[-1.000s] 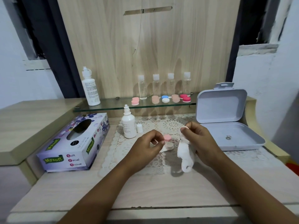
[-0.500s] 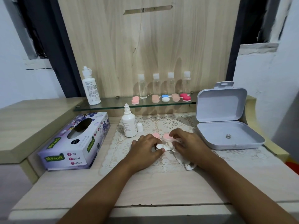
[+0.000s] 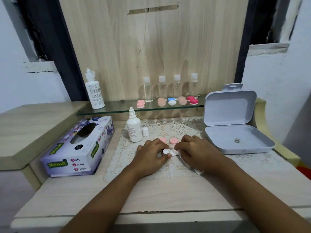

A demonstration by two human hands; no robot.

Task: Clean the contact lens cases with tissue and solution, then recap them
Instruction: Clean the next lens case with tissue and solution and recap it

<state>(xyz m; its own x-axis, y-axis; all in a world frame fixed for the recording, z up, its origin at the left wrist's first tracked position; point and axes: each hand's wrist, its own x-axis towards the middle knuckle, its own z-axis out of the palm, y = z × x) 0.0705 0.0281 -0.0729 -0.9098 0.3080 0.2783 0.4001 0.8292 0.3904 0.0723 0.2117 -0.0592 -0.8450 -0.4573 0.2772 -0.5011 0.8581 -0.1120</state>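
Lowered, left hand grips white case, right hand grips tissue.

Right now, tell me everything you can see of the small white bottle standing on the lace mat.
The small white bottle looks like opaque plastic: rounded body, a printed label too blurred to read, a ribbed dropper nozzle on top. It stands upright and uncapped near the lace mat's far left corner, with a small white cap standing close on its right. No hand is on it.
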